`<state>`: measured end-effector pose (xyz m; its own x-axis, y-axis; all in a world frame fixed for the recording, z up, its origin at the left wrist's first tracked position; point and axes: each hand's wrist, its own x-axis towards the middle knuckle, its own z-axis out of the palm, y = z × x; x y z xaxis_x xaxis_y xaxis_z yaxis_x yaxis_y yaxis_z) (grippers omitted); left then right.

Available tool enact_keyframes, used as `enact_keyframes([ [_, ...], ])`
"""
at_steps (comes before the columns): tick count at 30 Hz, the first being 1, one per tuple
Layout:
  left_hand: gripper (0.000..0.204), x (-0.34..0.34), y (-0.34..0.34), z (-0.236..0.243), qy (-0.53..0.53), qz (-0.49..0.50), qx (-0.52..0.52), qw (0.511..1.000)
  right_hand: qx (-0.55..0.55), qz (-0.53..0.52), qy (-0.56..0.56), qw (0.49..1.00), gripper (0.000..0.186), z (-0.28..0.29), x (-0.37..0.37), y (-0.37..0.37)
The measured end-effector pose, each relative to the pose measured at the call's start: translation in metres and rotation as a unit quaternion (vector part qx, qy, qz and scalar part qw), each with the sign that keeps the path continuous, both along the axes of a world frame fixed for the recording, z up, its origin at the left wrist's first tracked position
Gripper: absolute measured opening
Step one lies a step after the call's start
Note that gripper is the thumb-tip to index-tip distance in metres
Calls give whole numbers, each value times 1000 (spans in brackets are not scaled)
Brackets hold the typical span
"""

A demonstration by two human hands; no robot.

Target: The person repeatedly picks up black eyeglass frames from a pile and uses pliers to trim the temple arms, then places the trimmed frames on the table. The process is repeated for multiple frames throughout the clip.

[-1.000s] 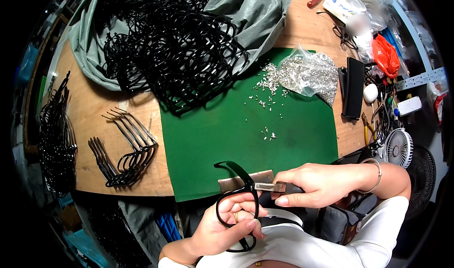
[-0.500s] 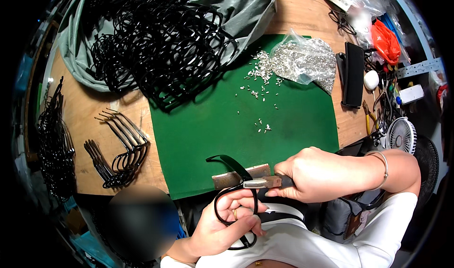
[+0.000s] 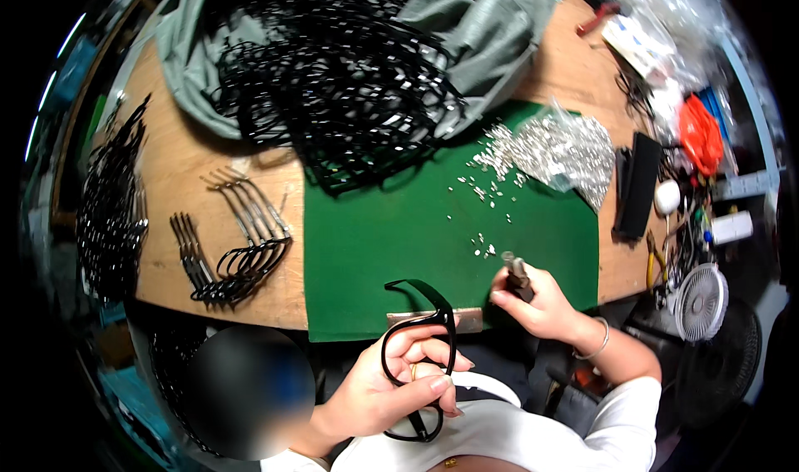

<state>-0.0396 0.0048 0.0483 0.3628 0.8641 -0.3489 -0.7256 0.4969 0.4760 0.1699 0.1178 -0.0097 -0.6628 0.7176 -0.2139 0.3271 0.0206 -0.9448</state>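
Observation:
My left hand [image 3: 379, 393] is closed around a black eyeglass frame [image 3: 446, 314], its fingers through one rim. One temple arm sticks up toward the table's front edge. My right hand [image 3: 545, 307] grips a tool that looks like pliers [image 3: 518, 279], metal jaws pointing away from me and apart from the frame. The pliers are over the right part of a green mat [image 3: 374, 239]. Behind the eyeglass frame, a flat metal-topped block [image 3: 471, 320] lies along the mat's near edge. Small silvery pieces [image 3: 484, 243] are scattered beyond the pliers.
A clear bag [image 3: 574, 151] spills silvery pieces at the mat's far right. A large heap of black eyeglass frames [image 3: 349, 97] lies in a grey-green cloth [image 3: 196, 97] at the back. More frames [image 3: 250, 264] stand in a row at left. A black case [image 3: 637, 189] and fan [image 3: 701, 301] are right.
My right hand has drawn the pliers off the eyeglass frame, away to the right and farther out, with the jaws turned forward. My left hand keeps holding the frame. The whole view has shifted.

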Motion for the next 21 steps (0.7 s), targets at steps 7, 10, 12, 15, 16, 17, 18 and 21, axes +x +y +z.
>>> enact_keyframes([
  [7,44,-46,-8,29,330,74,99,936,-58,-54,96,992,9,-24,5,-13],
  [10,41,-58,10,-12,649,109,205,724,-37,-116,79,989,14,-26,-4,-17],
  [12,41,-57,14,-23,618,116,179,757,-41,-140,52,988,19,-21,-13,-19],
  [15,39,-79,24,-40,510,153,87,842,-37,-98,9,994,20,-17,-13,-19],
  [16,37,-93,29,-41,505,190,64,840,-35,-81,4,996,20,-16,-15,-16],
  [17,36,-109,29,-44,499,226,40,835,-34,-69,2,997,21,-14,-18,-13],
  [18,35,-123,26,-52,450,235,36,861,-34,-62,-2,998,22,-12,-21,-11],
  [21,34,-137,9,-30,758,108,227,602,-30,-75,-19,997,23,-12,-13,-13],
])
